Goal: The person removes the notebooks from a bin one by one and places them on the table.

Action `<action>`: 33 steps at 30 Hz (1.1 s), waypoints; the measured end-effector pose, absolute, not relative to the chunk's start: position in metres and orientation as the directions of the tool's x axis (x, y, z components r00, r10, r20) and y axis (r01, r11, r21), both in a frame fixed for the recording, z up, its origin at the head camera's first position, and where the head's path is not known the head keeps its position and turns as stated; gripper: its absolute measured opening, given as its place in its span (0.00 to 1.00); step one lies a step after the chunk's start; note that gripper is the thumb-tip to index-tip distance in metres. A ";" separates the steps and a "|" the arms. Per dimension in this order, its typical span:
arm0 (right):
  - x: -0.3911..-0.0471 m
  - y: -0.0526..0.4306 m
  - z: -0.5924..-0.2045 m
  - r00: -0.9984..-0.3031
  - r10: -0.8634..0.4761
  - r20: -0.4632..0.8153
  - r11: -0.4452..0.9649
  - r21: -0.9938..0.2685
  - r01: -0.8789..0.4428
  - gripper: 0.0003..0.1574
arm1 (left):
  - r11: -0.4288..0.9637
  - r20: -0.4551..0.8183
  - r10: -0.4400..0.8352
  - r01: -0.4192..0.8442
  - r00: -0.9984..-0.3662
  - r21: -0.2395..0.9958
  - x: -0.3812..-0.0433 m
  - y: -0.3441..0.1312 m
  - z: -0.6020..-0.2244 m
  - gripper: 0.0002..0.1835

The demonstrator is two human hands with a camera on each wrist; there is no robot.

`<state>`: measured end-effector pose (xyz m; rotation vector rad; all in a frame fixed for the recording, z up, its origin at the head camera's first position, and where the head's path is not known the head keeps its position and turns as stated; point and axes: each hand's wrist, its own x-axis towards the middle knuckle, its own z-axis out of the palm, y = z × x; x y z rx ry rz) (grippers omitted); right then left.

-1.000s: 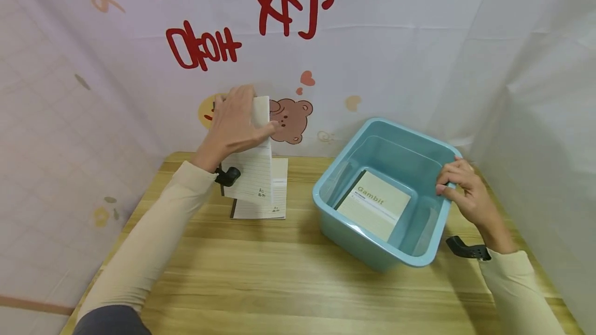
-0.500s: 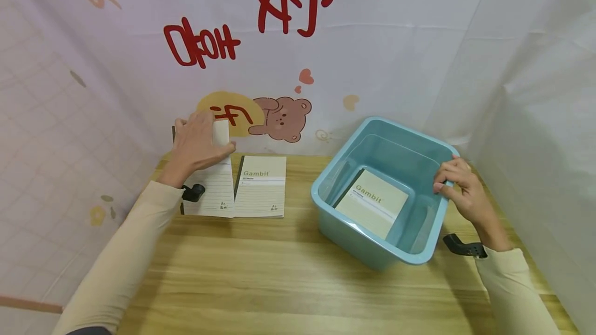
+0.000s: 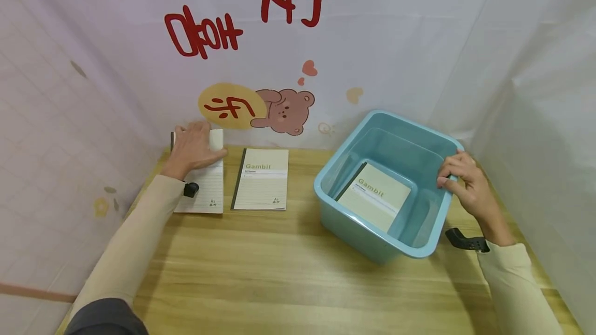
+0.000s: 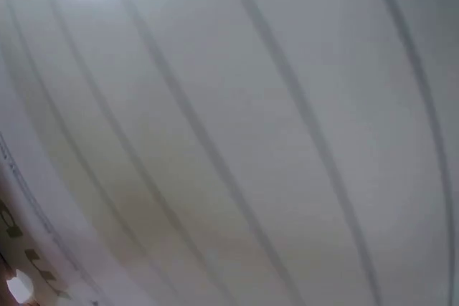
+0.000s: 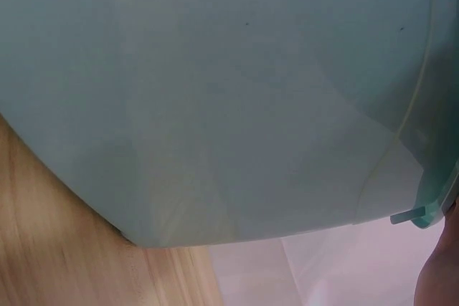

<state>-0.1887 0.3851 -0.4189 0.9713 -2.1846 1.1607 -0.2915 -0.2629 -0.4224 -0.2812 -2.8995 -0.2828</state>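
The left hand [image 3: 192, 149] spans the width of a cream, rectangular paper notebook with ruled lines on its cover [image 3: 205, 190], fingers curled over its far left part and thumb across to the right edge; it seems to hold it. This notebook lies directly under the palm, long axis running away from the person, its far end apparently tilted up off the pale wood-grain table [image 3: 279, 273]. Just right of that hand, slightly apart, a matching cream notebook with a dark spine and green "Gambit" lettering [image 3: 263, 190] lies flat, its long axis nearly parallel. Well to the left hand's right stands a light-blue plastic tub [image 3: 396, 143]; inside, another cream Gambit notebook [image 3: 374, 198] lies turned at an angle. The right hand [image 3: 467, 182] grips the tub's right rim, nearer to this notebook; the left hand is nearer to the other two.
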 end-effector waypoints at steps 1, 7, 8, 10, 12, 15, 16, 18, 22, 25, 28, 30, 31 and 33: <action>-0.189 0.385 -0.419 -0.636 -0.361 0.682 0.393 -0.507 -0.767 0.19 | 0.963 0.220 0.173 0.212 -0.960 0.167 -0.295 -0.264 -0.427 0.31; -0.191 0.384 -0.420 -0.641 -0.360 0.678 0.400 -0.508 -0.763 0.18 | 0.959 0.204 0.205 0.238 -0.957 0.155 -0.312 -0.270 -0.449 0.36; -0.191 0.384 -0.420 -0.643 -0.358 0.677 0.398 -0.513 -0.761 0.18 | 0.958 0.203 0.207 0.241 -0.957 0.156 -0.315 -0.270 -0.452 0.36; -0.192 0.384 -0.421 -0.651 -0.350 0.673 0.396 -0.524 -0.754 0.18 | 0.957 0.187 0.213 0.244 -0.959 0.158 -0.319 -0.271 -0.456 0.39; -0.192 0.384 -0.422 -0.660 -0.339 0.670 0.393 -0.537 -0.747 0.18 | 0.956 0.157 0.220 0.245 -0.963 0.161 -0.323 -0.272 -0.460 0.41; -0.192 0.384 -0.423 -0.668 -0.332 0.666 0.394 -0.546 -0.740 0.18 | 0.955 0.097 0.226 0.241 -0.969 0.176 -0.328 -0.272 -0.465 0.44; -0.191 0.385 -0.423 -0.667 -0.331 0.667 0.395 -0.544 -0.740 0.18 | 0.954 0.080 0.227 0.238 -0.971 0.181 -0.330 -0.271 -0.467 0.45; -0.191 0.386 -0.423 -0.667 -0.332 0.667 0.401 -0.540 -0.740 0.17 | 0.957 0.047 0.223 0.228 -0.974 0.182 -0.333 -0.269 -0.472 0.47; -0.192 0.387 -0.421 -0.672 -0.331 0.662 0.416 -0.537 -0.734 0.18 | 0.964 -0.019 0.214 0.208 -0.977 0.167 -0.336 -0.264 -0.478 0.51; -0.193 0.387 -0.421 -0.675 -0.332 0.659 0.419 -0.539 -0.731 0.21 | 0.969 -0.075 0.204 0.191 -0.976 0.155 -0.336 -0.261 -0.481 0.54; -0.194 0.387 -0.422 -0.671 -0.329 0.665 0.412 -0.538 -0.735 0.22 | 0.972 -0.120 0.195 0.175 -0.974 0.154 -0.335 -0.260 -0.482 0.55; -0.194 0.386 -0.422 -0.670 -0.327 0.667 0.408 -0.540 -0.736 0.21 | 0.974 -0.139 0.192 0.172 -0.971 0.148 -0.335 -0.260 -0.482 0.54; -0.194 0.386 -0.422 -0.671 -0.325 0.667 0.408 -0.541 -0.735 0.21 | 0.975 -0.147 0.191 0.170 -0.971 0.145 -0.335 -0.260 -0.482 0.53; -0.193 0.386 -0.422 -0.674 -0.323 0.665 0.408 -0.544 -0.733 0.21 | 0.975 -0.159 0.193 0.172 -0.968 0.138 -0.336 -0.260 -0.482 0.52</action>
